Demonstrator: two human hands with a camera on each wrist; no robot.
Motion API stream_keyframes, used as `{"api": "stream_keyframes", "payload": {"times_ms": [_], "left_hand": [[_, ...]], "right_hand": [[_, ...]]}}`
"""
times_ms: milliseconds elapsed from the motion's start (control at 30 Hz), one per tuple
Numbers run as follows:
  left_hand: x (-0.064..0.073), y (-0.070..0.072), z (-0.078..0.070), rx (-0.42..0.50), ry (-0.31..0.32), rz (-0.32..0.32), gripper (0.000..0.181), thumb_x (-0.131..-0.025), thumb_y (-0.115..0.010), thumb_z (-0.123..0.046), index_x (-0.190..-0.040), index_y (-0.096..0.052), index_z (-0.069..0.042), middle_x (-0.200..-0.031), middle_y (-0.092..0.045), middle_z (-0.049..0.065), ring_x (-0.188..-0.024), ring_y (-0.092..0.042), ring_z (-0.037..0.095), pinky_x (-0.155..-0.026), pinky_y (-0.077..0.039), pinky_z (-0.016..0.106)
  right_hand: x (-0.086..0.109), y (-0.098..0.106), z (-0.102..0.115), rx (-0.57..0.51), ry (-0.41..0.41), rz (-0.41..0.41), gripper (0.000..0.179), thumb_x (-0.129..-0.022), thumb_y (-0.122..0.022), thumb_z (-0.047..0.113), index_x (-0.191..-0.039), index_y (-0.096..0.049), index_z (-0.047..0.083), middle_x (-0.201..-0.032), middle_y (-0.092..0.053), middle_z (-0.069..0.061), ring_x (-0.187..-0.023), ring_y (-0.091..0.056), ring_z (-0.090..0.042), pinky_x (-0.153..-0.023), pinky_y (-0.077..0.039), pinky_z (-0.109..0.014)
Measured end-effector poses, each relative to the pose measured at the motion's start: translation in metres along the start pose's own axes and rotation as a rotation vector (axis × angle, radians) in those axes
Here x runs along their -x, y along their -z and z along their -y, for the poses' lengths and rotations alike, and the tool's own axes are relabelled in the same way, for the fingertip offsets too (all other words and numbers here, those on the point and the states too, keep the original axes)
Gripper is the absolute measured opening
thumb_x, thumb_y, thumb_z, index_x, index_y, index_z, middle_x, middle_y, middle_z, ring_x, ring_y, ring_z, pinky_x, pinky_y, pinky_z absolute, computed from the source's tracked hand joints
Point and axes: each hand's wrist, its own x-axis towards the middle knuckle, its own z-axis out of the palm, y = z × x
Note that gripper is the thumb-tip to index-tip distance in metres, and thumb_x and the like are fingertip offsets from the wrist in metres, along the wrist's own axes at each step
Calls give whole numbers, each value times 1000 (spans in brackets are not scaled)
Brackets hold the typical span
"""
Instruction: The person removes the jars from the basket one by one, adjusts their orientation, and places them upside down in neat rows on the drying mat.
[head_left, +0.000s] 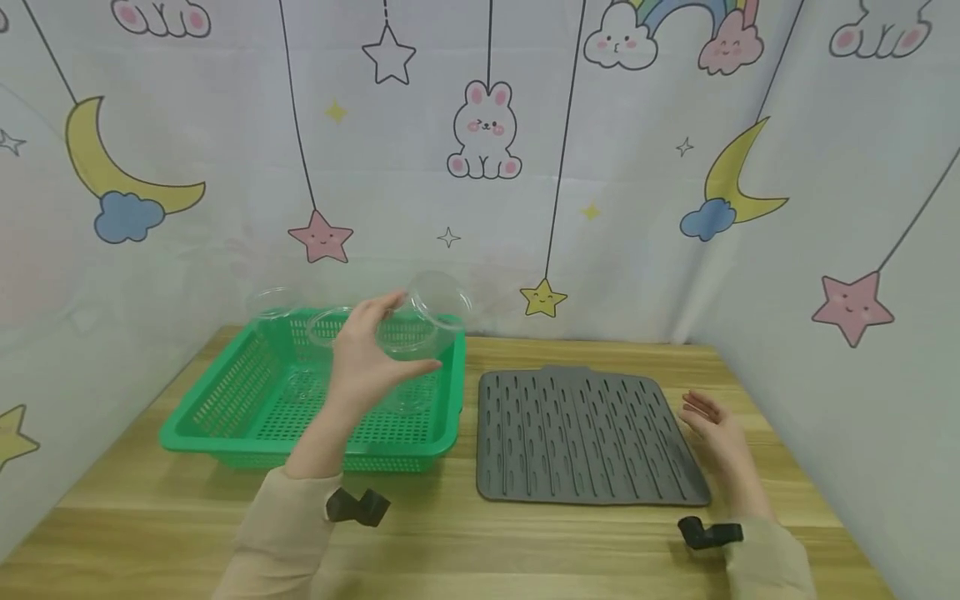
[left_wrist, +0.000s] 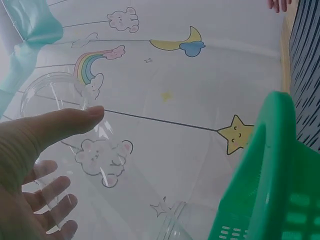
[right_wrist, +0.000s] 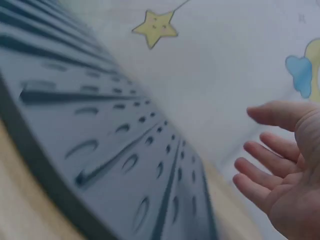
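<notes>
Raised over the right rear of the green basket, my left hand [head_left: 363,367] holds a clear plastic cup [head_left: 442,302] between thumb and fingers. The cup is tilted, and its round rim [left_wrist: 55,77] shows past the thumb in the left wrist view. Several more clear round containers stand in the green basket [head_left: 172,437], one of them [head_left: 275,303] at its back left; their see-through walls overlap. My right hand [head_left: 720,437] is empty beside the right edge of the grey slotted mat [head_left: 585,450], its fingers loosely bent.
A wooden table [head_left: 525,550] carries the basket on the left and the mat on the right. Behind it hangs a white curtain [head_left: 420,192] printed with stars, moons and bunnies. A black strap piece [head_left: 357,507] sits at my left sleeve.
</notes>
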Motion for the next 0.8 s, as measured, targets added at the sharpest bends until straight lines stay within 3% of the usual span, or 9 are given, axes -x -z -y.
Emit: {"api": "stream_keyframes", "payload": {"times_ms": [67, 167, 400, 567, 633, 800], "left_hand": [[0, -4, -5, -23, -36, -5, 92, -61, -93, -14, -142, -50, -9, -136, -52, 13, -127, -47, 33, -105, -43, 53], [1, -12, -13, -71, -98, -17, 91, -59, -94, -13, -140, -52, -10, -132, -54, 14, -124, -48, 35, -100, -46, 53], [5, -38, -23, -222, -274, -58, 88, -55, -96, -18, -134, -58, -11, -124, -60, 14, -114, -54, 35, -95, -48, 52], [9, -58, -28, -310, -350, -50, 86, -55, -95, -19, -133, -60, -13, -122, -61, 12, -113, -54, 34, -95, -48, 53], [10, -65, -29, -361, -371, -50, 85, -56, -95, -19, -133, -60, -14, -123, -61, 11, -114, -54, 34, -95, -48, 53], [9, -82, -28, -528, -464, -88, 81, -56, -95, -20, -130, -61, -14, -122, -60, 7, -112, -55, 30, -93, -49, 47]], "right_hand": [[3, 1, 9, -28, 50, -1, 71, -100, -56, 27, -152, -20, -5, -138, -45, 8, -102, -43, 18, -87, -39, -1], [5, 0, 22, -98, 116, 5, 74, -99, -58, 28, -153, -19, -6, -129, -44, 16, -106, -44, 15, -88, -41, -1], [9, -12, 50, -231, 245, 12, 68, -98, -60, 19, -152, -24, -3, -130, -45, 14, -112, -46, 9, -89, -46, -6], [18, -25, 71, -232, 333, 74, 64, -99, -57, 12, -152, -24, -1, -130, -47, 20, -118, -46, 6, -91, -47, -8], [23, -31, 80, -199, 345, 98, 64, -99, -57, 12, -153, -24, 3, -135, -46, 18, -122, -44, 4, -92, -45, -8], [30, -48, 97, -86, 343, 149, 66, -100, -56, 16, -156, -21, 10, -154, -35, -6, -135, -38, -10, -95, -41, -9]]}}
